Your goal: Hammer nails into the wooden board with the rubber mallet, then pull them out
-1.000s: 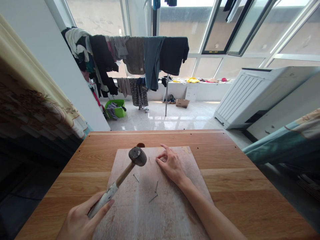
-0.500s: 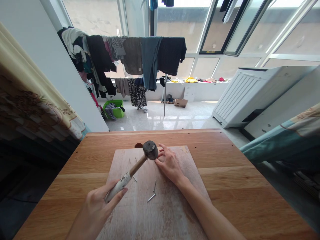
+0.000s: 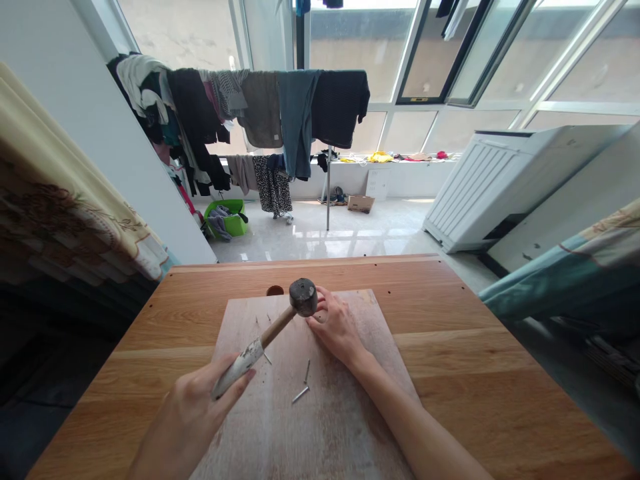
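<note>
My left hand [image 3: 193,407] is wrapped around the white-covered end of a wooden-handled mallet [image 3: 278,328]. The mallet's dark head [image 3: 303,297] is raised over the far part of a pale worn board [image 3: 280,427], right in front of my right fingertips. My right hand [image 3: 337,327] rests at the board's far side with its fingers curled in. Whatever they pinch is hidden behind the mallet head. Two small nails [image 3: 269,318] stand up at the board's far left. Nearer me, a nail [image 3: 301,395] lies flat, with another nail [image 3: 307,371] just beyond it.
The board lies on a wooden table [image 3: 480,380]. Past the board's far edge is a small round brown object [image 3: 275,291]. Beyond the table are a clothes rack with laundry [image 3: 295,120], a green basket [image 3: 235,223] and a white appliance [image 3: 465,187]. Curtains hang on both sides.
The mallet head has shifted slightly right over the board, closer to my right fingers. My right hand keeps its place, and the nails lie as before. The whole view has drifted a little.
</note>
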Tool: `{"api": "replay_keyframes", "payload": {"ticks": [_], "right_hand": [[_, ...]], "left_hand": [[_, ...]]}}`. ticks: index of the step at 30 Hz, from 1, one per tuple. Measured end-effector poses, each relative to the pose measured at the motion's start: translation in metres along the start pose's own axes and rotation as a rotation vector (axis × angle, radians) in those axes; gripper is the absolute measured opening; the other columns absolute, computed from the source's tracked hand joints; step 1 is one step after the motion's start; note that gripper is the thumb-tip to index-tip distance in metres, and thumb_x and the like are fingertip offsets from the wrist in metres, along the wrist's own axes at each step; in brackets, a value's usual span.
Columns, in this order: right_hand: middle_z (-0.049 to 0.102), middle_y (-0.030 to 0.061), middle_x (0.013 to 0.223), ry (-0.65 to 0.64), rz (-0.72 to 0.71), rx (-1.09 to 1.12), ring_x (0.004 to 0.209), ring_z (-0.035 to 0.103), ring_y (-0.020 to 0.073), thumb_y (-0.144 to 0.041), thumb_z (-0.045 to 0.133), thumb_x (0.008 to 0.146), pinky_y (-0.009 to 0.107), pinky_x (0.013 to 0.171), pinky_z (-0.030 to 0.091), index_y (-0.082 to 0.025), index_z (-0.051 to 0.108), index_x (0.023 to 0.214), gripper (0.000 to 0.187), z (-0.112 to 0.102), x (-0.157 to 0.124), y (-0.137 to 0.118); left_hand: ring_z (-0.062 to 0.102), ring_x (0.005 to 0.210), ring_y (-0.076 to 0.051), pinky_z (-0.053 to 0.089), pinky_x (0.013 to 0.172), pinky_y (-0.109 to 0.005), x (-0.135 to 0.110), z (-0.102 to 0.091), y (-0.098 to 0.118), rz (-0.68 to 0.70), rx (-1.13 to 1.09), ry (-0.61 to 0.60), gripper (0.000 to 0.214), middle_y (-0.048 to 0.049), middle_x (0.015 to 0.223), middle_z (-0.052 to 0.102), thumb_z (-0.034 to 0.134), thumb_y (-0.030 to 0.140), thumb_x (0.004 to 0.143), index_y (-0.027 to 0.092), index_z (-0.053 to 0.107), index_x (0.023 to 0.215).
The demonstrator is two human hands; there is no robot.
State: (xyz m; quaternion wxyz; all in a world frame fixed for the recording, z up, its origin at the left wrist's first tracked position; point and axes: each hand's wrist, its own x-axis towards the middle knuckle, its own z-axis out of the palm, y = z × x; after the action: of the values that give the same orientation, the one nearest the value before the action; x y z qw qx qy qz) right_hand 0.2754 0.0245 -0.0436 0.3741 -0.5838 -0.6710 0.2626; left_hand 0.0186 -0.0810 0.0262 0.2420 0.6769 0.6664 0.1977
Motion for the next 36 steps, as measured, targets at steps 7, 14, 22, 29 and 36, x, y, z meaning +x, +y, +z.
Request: {"api": "replay_keyframes", "payload": {"ticks": [7,14,22,29,36], "right_hand": [[0.079,0.0052,0.101,-0.004,-0.006,-0.012,0.113,0.065,0.0274,-0.015,0.069,0.078,0.043,0.104,0.039,-0.021,0.056,0.138,0.062,-0.002,-0.001,-0.001],[0.08,0.0019,0.092,-0.025,-0.035,-0.021,0.117,0.062,0.0286,-0.016,0.071,0.082,0.046,0.105,0.037,-0.022,0.053,0.142,0.063,-0.005,-0.002,-0.009],[0.08,0.0023,0.093,-0.025,-0.055,-0.017,0.118,0.061,0.0292,-0.018,0.072,0.083,0.048,0.106,0.036,-0.022,0.051,0.145,0.066,-0.005,-0.003,-0.009],[0.08,0.0018,0.094,-0.015,-0.069,-0.017,0.118,0.061,0.0285,-0.016,0.07,0.085,0.047,0.107,0.036,-0.022,0.05,0.147,0.066,-0.005,-0.004,-0.01],[0.08,0.0027,0.094,-0.008,-0.051,-0.043,0.117,0.063,0.0274,-0.014,0.069,0.083,0.044,0.105,0.038,-0.022,0.054,0.144,0.063,-0.004,-0.002,-0.011]], "left_hand": [[0.072,0.071,-0.016,0.048,0.062,-0.017,0.0,0.0,-0.001,-0.018,-0.021,-0.034,0.041,0.0027,0.076,0.075,0.059,0.062,0.089,0.027,0.077,0.098],[0.075,0.069,-0.018,0.051,0.058,-0.015,-0.007,-0.011,-0.011,-0.035,-0.066,0.1,0.042,0.0041,0.076,0.078,0.063,0.065,0.081,0.027,0.08,0.091],[0.077,0.073,-0.021,0.054,0.06,-0.016,-0.017,-0.014,-0.022,-0.086,-0.067,0.141,0.043,0.0028,0.078,0.08,0.067,0.066,0.077,0.028,0.081,0.09],[0.075,0.069,-0.017,0.051,0.059,-0.015,-0.013,-0.014,-0.014,-0.038,-0.049,0.111,0.04,0.0044,0.076,0.078,0.065,0.064,0.08,0.029,0.08,0.091],[0.072,0.071,-0.017,0.049,0.061,-0.016,-0.006,-0.011,0.003,-0.026,-0.072,0.032,0.044,0.004,0.075,0.075,0.06,0.066,0.084,0.026,0.079,0.091]]}}
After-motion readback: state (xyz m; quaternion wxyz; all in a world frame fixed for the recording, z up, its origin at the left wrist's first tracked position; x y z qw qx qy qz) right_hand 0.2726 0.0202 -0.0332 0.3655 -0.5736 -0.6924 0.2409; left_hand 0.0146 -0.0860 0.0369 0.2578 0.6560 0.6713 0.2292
